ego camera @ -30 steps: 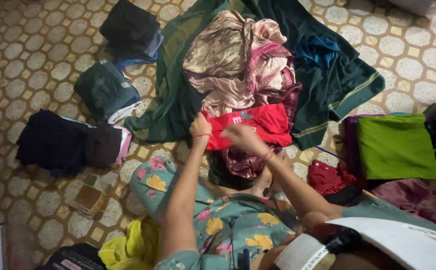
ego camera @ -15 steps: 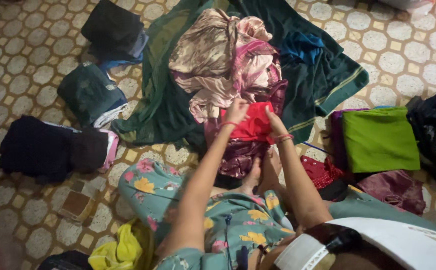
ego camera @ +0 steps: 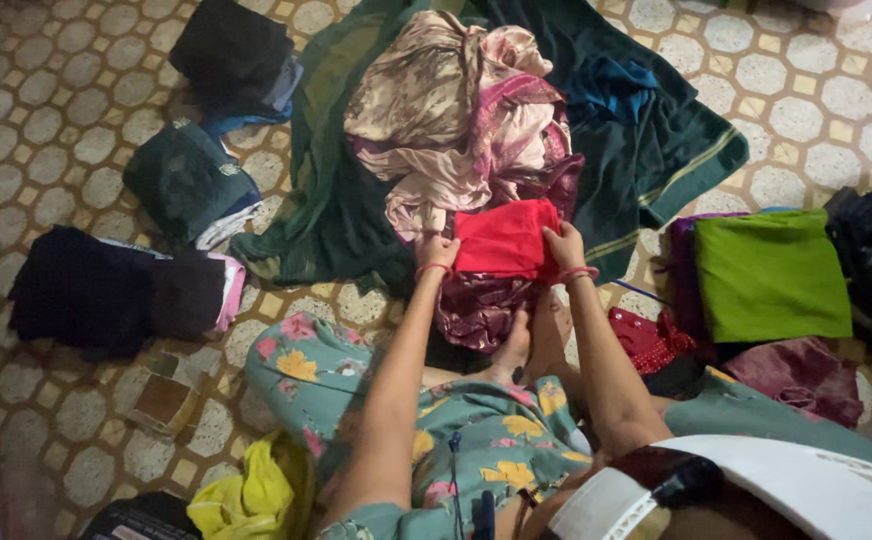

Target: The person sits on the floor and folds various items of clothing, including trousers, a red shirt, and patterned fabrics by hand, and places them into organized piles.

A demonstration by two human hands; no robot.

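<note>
Dim indoor light, soft shadows, slight blur, darker edges

The left hand (ego camera: 436, 252) and right hand (ego camera: 564, 245) each pinched a side of a folded red garment (ego camera: 506, 238), holding it flat over a maroon cloth (ego camera: 476, 310). Just beyond lay a heap of beige and pink fabric (ego camera: 446, 110) on a spread dark green cloth (ego camera: 646, 150). A folded green cloth (ego camera: 771, 275) sat to the right on the tiled floor (ego camera: 46, 120), dark folded piles (ego camera: 116, 290) to the left.

floor (ego camera: 46, 120): hexagon-patterned tiles, beige and yellow | light: dim, warm
</note>
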